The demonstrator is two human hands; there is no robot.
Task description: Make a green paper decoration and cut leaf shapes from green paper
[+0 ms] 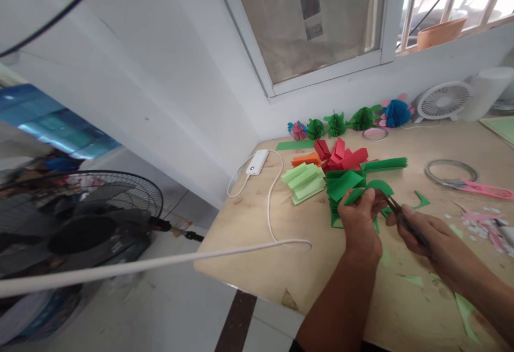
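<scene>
My left hand (359, 223) pinches a rounded piece of green paper (379, 186) above the table. In my right hand (425, 231) is a pair of dark-handled scissors (407, 223), their blades pointing at the paper just beside my left fingertips. How far the blades are parted is hard to make out. Behind and under my left hand lies a stack of folded green paper (336, 191), partly hidden by it. A curved green paper scrap (421, 200) lies to the right of the held piece.
Folded red (341, 155), orange (305, 159) and light green paper (305, 181) lie behind my hands. Several paper honeycomb figures (336, 125) line the wall, near a small white fan (444, 100). Pink-handled scissors (488, 188), paper scraps (482, 223) and a white cable (270, 207) are also on the table.
</scene>
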